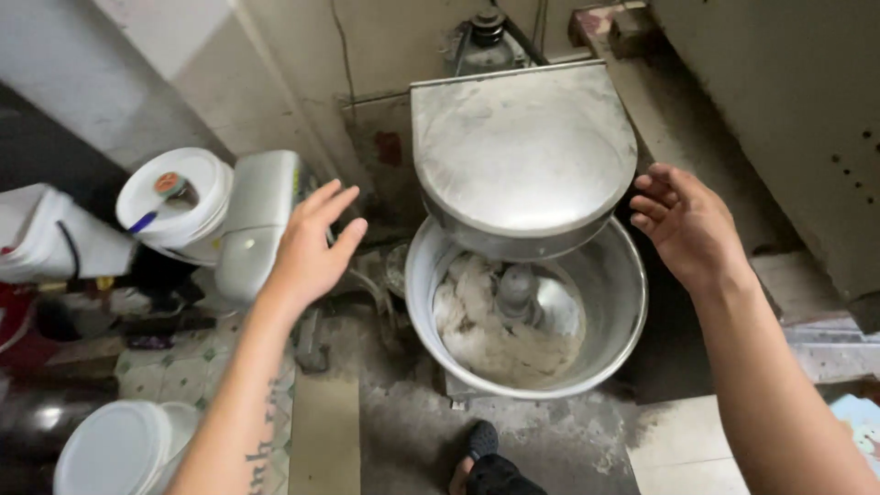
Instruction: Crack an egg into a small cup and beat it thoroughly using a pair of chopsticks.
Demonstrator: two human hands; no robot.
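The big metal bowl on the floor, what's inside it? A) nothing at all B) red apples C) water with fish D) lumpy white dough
D: the metal bowl holds pale, lumpy dough wrapped around a metal post in the middle, under the raised lid; the left hand and right hand are open in the air on either side of it, touching nothing.

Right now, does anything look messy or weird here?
Yes. The dough sits lumpy and lopsided in the metal mixer bowl, piled toward one side. The raised lid is smeared with flour. Both hands are empty.
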